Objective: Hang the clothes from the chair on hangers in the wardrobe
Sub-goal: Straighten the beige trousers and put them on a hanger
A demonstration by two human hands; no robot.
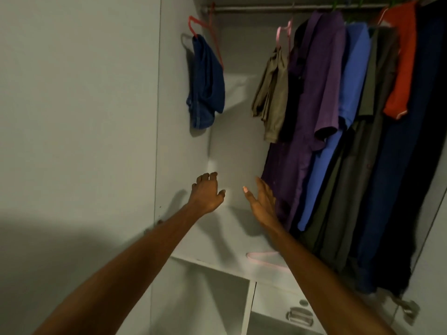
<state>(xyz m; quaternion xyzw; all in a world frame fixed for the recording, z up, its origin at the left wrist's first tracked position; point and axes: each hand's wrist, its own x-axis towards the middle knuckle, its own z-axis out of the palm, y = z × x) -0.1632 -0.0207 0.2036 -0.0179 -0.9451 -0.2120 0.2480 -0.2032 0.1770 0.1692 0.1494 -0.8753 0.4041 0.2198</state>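
Note:
The wardrobe rail runs across the top. At its left end a red hanger carries folded dark blue jeans. A pink hanger holds an olive garment, next to purple, blue, dark grey, orange and navy clothes. My left hand and my right hand reach into the bare middle of the wardrobe, both empty with fingers spread. A spare pink hanger lies on the wardrobe floor shelf under my right forearm. The chair is out of view.
The white wardrobe side panel fills the left. Below the shelf edge sit an open compartment and a drawer with a metal handle. The hanging clothes crowd the right half; a gap stays between the jeans and the olive garment.

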